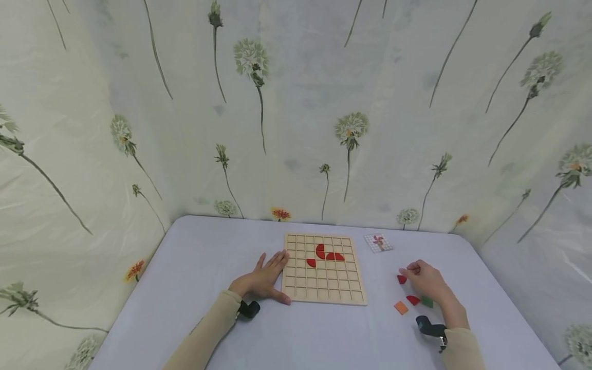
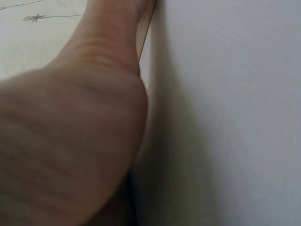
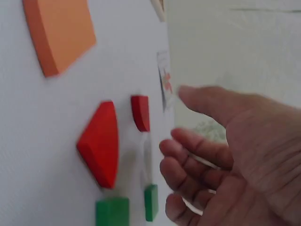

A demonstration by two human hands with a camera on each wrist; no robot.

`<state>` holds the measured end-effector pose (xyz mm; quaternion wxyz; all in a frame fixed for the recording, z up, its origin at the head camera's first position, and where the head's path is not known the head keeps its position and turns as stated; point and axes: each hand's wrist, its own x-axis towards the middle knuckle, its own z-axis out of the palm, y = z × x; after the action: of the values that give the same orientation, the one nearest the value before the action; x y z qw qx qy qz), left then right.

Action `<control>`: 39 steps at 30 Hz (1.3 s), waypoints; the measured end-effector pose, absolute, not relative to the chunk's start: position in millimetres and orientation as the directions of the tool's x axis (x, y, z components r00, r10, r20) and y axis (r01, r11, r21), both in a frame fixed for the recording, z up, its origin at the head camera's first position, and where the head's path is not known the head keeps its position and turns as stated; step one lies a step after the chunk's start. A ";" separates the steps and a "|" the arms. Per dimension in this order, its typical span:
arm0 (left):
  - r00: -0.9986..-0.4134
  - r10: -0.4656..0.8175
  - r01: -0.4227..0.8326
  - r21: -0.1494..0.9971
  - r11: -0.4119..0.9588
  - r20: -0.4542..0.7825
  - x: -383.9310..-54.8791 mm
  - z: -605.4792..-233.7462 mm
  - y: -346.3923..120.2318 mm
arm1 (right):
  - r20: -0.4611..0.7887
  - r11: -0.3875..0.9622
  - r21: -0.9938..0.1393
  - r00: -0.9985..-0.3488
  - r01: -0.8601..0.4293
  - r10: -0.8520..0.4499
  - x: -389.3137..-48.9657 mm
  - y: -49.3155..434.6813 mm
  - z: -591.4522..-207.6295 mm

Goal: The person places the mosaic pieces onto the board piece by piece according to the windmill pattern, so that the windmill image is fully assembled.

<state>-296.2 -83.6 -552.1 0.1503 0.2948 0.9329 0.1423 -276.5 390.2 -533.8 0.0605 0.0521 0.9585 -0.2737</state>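
My left hand (image 1: 264,280) lies with its fingers spread against the left edge of a wooden grid board (image 1: 319,296), thumb at the lower left corner. On the board sit several red quarter-round pieces (image 1: 311,263). My right hand (image 1: 425,281) hovers over the table to the right, fingers loosely bent, thumb apart from them and nothing held. Close by its fingertips is a red quarter-round piece (image 3: 140,113). Another red piece (image 3: 102,145) lies nearer the wrist, beside a green piece (image 3: 112,211) and a second green piece (image 3: 151,202).
An orange square piece (image 1: 401,308) lies left of the red and green ones. Beyond the board's upper right corner is a small pattern card (image 1: 378,243) with a red figure. A flower-printed curtain (image 1: 296,128) stands behind the white table (image 1: 208,246).
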 end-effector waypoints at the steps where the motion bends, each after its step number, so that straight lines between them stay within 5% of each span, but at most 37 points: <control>1: -0.780 0.594 0.508 0.354 0.785 -0.196 -296.1 -552.4 -83.6 | -0.132 0.844 -0.525 -0.990 0.112 0.049 -276.0 391.8 -533.0; 39: -0.783 0.594 0.511 0.354 0.784 -0.185 -296.9 -553.0 -83.4 | -0.122 0.851 -0.517 -0.992 0.090 0.031 -275.3 383.0 -534.6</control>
<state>-296.9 -83.4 -553.0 0.1447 0.2959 0.9332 0.1439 -275.3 383.0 -534.6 0.0547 0.0315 0.9605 -0.2711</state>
